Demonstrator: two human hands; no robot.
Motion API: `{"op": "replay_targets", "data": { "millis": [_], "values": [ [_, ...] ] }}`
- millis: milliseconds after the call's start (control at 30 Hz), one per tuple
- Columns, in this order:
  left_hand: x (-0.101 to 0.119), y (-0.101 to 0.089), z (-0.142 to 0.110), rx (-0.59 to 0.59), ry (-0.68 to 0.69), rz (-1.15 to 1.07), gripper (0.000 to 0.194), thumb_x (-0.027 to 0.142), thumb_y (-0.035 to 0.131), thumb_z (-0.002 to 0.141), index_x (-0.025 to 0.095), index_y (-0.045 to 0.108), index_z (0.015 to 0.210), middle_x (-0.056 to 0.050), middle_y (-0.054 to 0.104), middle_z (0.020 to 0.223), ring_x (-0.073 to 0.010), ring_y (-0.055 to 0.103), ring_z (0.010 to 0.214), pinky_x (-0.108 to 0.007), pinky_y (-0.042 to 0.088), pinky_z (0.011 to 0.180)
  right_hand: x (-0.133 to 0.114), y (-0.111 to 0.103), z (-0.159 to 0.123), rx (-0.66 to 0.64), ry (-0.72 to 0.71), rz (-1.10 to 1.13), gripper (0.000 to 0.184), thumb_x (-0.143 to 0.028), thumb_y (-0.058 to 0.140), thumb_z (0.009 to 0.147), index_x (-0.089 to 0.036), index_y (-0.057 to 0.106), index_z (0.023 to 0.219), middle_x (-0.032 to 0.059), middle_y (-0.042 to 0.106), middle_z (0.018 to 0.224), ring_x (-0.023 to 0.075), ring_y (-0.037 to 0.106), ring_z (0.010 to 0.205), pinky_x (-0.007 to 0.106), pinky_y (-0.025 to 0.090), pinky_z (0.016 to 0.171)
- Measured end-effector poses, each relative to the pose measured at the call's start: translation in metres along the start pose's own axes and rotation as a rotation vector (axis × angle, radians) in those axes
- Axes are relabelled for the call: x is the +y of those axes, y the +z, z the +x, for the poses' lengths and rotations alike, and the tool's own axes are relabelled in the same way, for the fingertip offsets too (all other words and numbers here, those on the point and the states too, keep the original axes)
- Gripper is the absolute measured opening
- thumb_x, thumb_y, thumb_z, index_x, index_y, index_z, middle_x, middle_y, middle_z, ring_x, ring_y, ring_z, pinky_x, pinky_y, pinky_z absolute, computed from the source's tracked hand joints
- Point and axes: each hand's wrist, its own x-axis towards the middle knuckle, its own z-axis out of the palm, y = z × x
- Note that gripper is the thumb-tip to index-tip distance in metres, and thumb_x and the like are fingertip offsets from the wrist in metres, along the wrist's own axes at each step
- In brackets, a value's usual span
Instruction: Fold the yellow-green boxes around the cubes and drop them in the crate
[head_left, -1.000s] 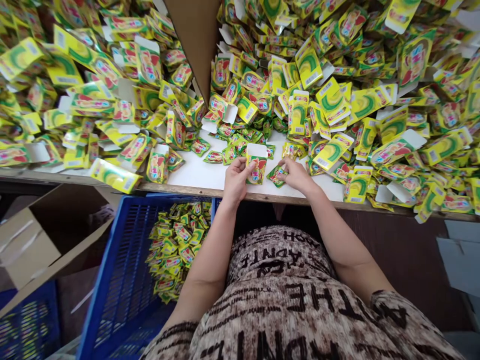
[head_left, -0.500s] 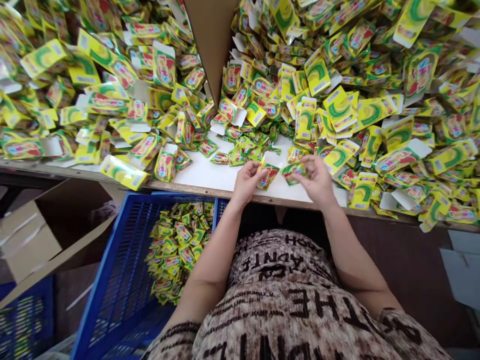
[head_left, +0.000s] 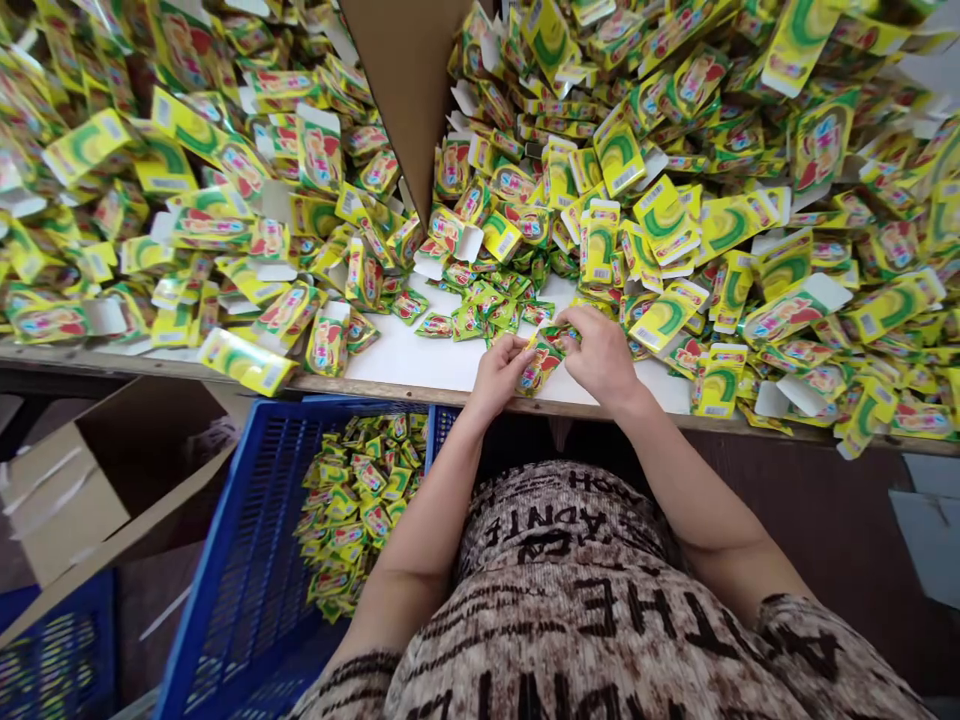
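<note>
A small yellow-green carton [head_left: 537, 374] with red fruit printing is pinched between the thumb and fingers of my left hand [head_left: 498, 378], just above the table's front edge. My right hand [head_left: 601, 358] is closed at the upper right end of that carton. Its fingers are pinched on a small green candy packet [head_left: 555, 336], mostly hidden by the fingers and the carton. How far the packet is inside the carton I cannot tell. Just beyond both hands lies a small heap of similar green packets [head_left: 489, 304] on the white tabletop [head_left: 420, 358].
Loose cartons [head_left: 664, 315] are piled across the table on both sides, some with flaps up. A cardboard divider [head_left: 405, 90] stands between the piles. Below left, a blue crate [head_left: 244, 540] holds many filled-looking cartons [head_left: 364, 500]. An open cardboard box [head_left: 67, 500] sits farther left.
My right hand has moved left, bringing the green packet from beside the carton to its open end. My left hand still holds the carton in nearly the same place.
</note>
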Motion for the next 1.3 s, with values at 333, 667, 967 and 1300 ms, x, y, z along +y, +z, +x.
{"op": "replay_targets", "data": {
  "millis": [333, 667, 967, 1300],
  "values": [
    [0.004, 0.008, -0.004, -0.113, -0.031, -0.161, 0.04, 0.037, 0.086, 0.07, 0.017, 0.063, 0.096, -0.001, 0.073, 0.09, -0.0135, 0.067, 0.081, -0.027, 0.051, 0.082, 0.002, -0.008, 0.011, -0.117, -0.065, 0.169, 0.029, -0.009, 0.062, 0.083, -0.021, 0.065, 0.11, 0.0057, 0.069, 0.101, 0.0228, 0.062, 0.094, 0.036, 0.047, 0.083],
    [0.001, 0.025, -0.007, -0.194, -0.016, -0.124, 0.043, 0.041, 0.087, 0.066, 0.017, 0.066, 0.095, -0.001, 0.071, 0.092, -0.0163, 0.064, 0.09, -0.027, 0.049, 0.085, 0.03, -0.013, -0.01, -0.295, -0.199, 0.153, 0.018, -0.032, 0.062, 0.092, -0.025, 0.079, 0.089, 0.0096, 0.064, 0.12, 0.0293, 0.051, 0.119, 0.052, 0.041, 0.104],
    [0.015, 0.023, -0.011, -0.142, -0.273, -0.309, 0.022, 0.034, 0.082, 0.071, 0.017, 0.074, 0.083, 0.0, 0.071, 0.083, -0.0139, 0.063, 0.079, -0.027, 0.048, 0.078, 0.031, 0.002, -0.054, -0.047, 0.473, 0.992, 0.028, -0.042, 0.075, 0.075, -0.021, 0.072, 0.093, 0.0, 0.063, 0.073, 0.0116, 0.053, 0.057, 0.027, 0.044, 0.052],
    [0.01, 0.042, -0.011, 0.067, 0.036, -0.18, 0.03, 0.033, 0.084, 0.072, 0.02, 0.077, 0.098, -0.004, 0.077, 0.098, -0.0183, 0.069, 0.093, -0.034, 0.052, 0.093, 0.023, 0.006, -0.04, 0.136, 0.265, 0.639, 0.022, -0.034, 0.067, 0.084, -0.025, 0.079, 0.1, 0.0044, 0.072, 0.094, 0.0154, 0.058, 0.073, 0.029, 0.052, 0.058]
  ]
}}
